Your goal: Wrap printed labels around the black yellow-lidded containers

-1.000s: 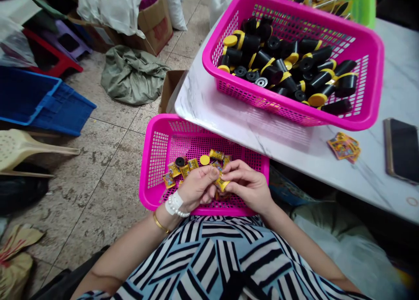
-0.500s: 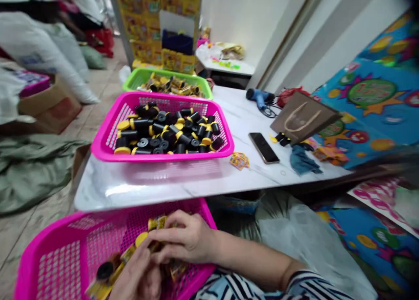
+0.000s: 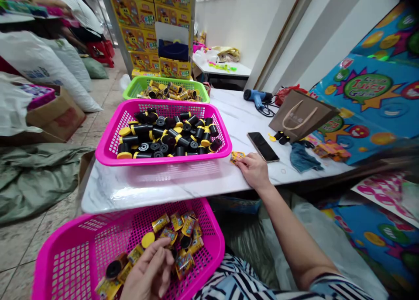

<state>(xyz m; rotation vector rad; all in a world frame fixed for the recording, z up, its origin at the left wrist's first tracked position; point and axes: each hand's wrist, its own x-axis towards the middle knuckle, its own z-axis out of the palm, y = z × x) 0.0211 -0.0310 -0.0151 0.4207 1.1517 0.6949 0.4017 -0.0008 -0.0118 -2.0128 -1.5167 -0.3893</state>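
Two bare hands in frame. Left hand (image 3: 149,269), bottom center, is over a pink basket (image 3: 218,241); fingers loosely curled, thumb close to them; cannot tell whether they grip anything. Small yellow printed canisters (image 3: 160,222) lie jumbled in that basket, on both sides of the hand, with a plain yellow cap (image 3: 148,239) facing up just above it.

Right hand (image 3: 255,171), center right, reaches onto a white marbled table (image 3: 131,191); fingers close together, tips on the edge of yellow stickers (image 3: 236,156); cannot tell if pinching. Stickers lie on the table, just right of a second pink basket (image 3: 163,161) full of black canisters (image 3: 139,129) with yellow caps. Phone (image 3: 262,146) lies just beyond the right hand.

Farther: brown paper bag (image 3: 304,114) and blue dryer (image 3: 258,99) at right, green basket (image 3: 127,90) behind the second pink one, stacked yellow boxes (image 3: 137,16) at top. Upper left, another person (image 3: 81,14) sits on a red stool (image 3: 101,51).
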